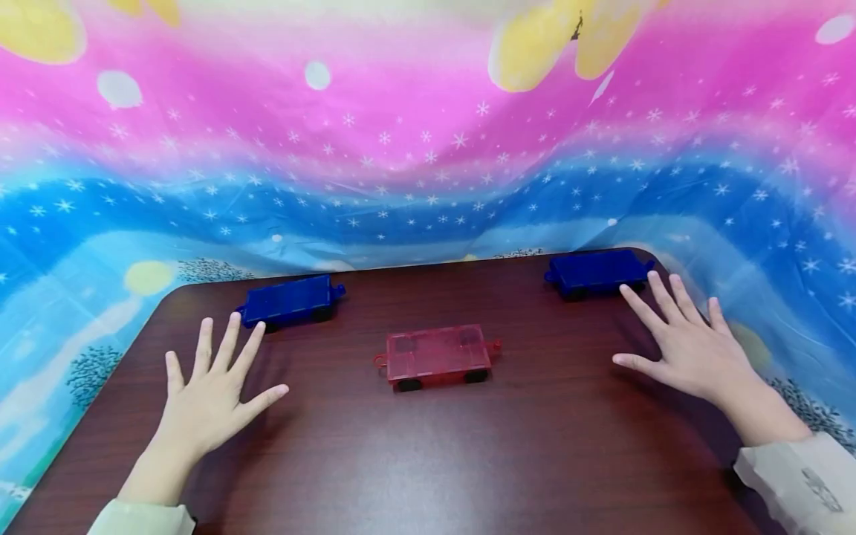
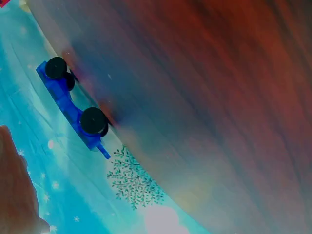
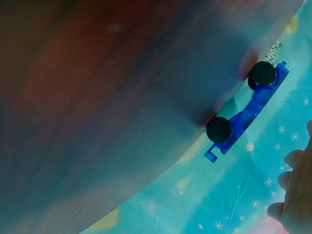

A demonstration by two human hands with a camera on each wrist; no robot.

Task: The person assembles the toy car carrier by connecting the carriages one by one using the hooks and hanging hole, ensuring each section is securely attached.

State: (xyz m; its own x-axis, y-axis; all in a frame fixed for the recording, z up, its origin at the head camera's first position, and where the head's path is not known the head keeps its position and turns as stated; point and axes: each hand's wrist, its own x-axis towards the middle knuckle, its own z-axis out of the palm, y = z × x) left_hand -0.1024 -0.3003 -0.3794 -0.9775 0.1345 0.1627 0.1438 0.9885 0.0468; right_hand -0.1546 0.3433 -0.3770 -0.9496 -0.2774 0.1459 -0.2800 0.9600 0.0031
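My left hand is spread over the left side of the table, fingers straight, holding nothing. Just beyond its fingertips stands a blue toy wagon with black wheels and small couplings at its ends. On the right, my right hand has its fingers fanned out, its fingertips overlapping the near corner of a second blue toy wagon in the head view. Between the hands, at mid-table, is a translucent red toy wagon. Each wrist view shows a blue wagon side-on, with part of the hand at the edge.
The dark brown wooden table has rounded far corners. Behind and beside it hangs a pink and blue cloth printed with snowflakes, close to the far edge. Both blue wagons stand near that edge.
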